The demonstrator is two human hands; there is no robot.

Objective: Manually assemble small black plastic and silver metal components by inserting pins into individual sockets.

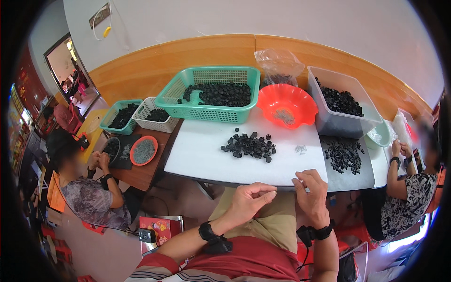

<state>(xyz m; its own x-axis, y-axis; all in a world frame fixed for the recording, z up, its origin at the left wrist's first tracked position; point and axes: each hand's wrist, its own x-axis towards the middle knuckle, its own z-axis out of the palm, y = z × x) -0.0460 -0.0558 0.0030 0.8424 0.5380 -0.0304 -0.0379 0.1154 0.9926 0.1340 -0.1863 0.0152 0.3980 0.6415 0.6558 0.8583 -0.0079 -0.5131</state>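
Observation:
Both my hands are above my lap at the near edge of the white-covered table [197,155]. My left hand [249,203] is closed, thumb and forefinger pinched together; whatever lies between them is too small to make out. To its right, my right hand [312,193] has its fingers curled with the tips drawn together, and I cannot make out anything in them. Just beyond the right hand lies a small cluster of thin pale metal pins [300,149]. A loose heap of small black plastic parts [251,145] sits farther in, mid-table.
Along the back stand a green basket [206,113] of black parts, a red scalloped bowl [286,96] with pins, and a clear bin [338,120]. Smaller black pieces [343,156] cover a grey mat at right. Co-workers sit at left [96,197] and right [408,202].

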